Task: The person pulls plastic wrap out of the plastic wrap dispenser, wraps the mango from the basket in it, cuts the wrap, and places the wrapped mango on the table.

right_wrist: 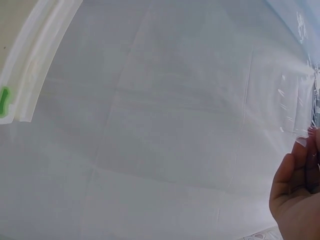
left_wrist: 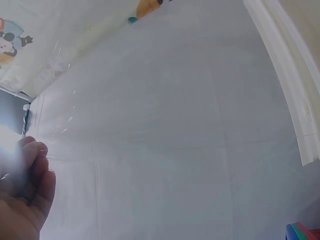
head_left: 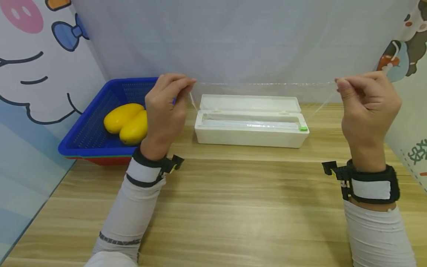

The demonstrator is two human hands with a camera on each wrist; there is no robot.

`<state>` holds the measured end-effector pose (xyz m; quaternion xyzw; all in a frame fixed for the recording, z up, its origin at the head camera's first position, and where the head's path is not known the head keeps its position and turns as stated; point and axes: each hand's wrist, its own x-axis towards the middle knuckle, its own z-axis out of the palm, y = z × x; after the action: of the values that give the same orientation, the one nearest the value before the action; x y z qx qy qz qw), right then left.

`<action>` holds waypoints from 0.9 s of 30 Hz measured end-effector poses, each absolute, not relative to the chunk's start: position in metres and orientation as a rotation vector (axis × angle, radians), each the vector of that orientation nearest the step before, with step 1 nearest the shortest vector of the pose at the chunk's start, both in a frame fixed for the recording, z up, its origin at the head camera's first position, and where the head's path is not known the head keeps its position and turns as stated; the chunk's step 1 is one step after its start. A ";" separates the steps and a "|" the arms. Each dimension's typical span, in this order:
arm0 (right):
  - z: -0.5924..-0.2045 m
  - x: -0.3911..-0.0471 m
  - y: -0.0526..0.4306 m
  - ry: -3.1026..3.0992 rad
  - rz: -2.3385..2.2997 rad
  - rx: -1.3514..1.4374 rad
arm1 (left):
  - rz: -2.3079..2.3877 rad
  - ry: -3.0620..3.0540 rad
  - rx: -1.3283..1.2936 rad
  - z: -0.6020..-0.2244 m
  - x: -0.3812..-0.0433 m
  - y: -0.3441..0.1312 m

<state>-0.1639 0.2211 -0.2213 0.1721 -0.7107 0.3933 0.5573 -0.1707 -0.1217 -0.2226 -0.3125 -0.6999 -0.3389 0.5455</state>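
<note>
A person's left hand (head_left: 165,111) and right hand (head_left: 367,111) each pinch an upper corner of a clear sheet of plastic cling film (head_left: 263,100), stretched taut above a white rectangular plastic dispenser box (head_left: 250,135) with its lid open, at twelve o'clock on the wooden table (head_left: 233,207). At ten o'clock, a blue plastic mesh basket (head_left: 90,129) holds two yellow mangoes (head_left: 128,122).

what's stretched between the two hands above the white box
A clear sheet of cling film spans from the left hand to the right hand, each pinching a top corner. It runs down into the open white dispenser box. The head view shows this.
</note>
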 end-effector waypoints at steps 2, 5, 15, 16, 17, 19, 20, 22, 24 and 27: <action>-0.221 -0.163 0.221 -1.676 0.928 0.407 | -0.807 -1.655 -0.739 -0.222 -0.170 -0.122; -0.220 -0.162 0.220 -1.673 0.931 0.410 | -0.819 -1.649 -0.736 -0.221 -0.168 -0.122; -0.216 -0.158 0.219 -1.648 0.964 0.406 | -0.781 -1.635 -0.749 -0.218 -0.165 -0.122; -0.216 -0.158 0.218 -1.645 0.965 0.405 | -0.771 -1.634 -0.755 -0.217 -0.164 -0.123; -0.215 -0.157 0.218 -1.641 0.967 0.402 | -0.767 -1.630 -0.758 -0.217 -0.164 -0.123; -0.214 -0.156 0.218 -1.637 0.969 0.395 | -0.759 -1.625 -0.760 -0.217 -0.163 -0.123; -0.214 -0.155 0.218 -1.636 0.969 0.391 | -0.761 -1.621 -0.761 -0.217 -0.163 -0.123; -0.213 -0.154 0.218 -1.638 0.966 0.382 | -0.774 -1.611 -0.758 -0.216 -0.162 -0.122; -0.213 -0.153 0.218 -1.642 0.959 0.376 | -0.776 -1.608 -0.752 -0.216 -0.161 -0.121; -0.212 -0.152 0.219 -1.641 0.958 0.373 | -0.800 -1.596 -0.740 -0.215 -0.159 -0.120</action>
<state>-0.1523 0.2189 -0.2125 0.1588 -0.6983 0.4075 0.5667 -0.1594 -0.1195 -0.2151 -0.3151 -0.6796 -0.3404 0.5683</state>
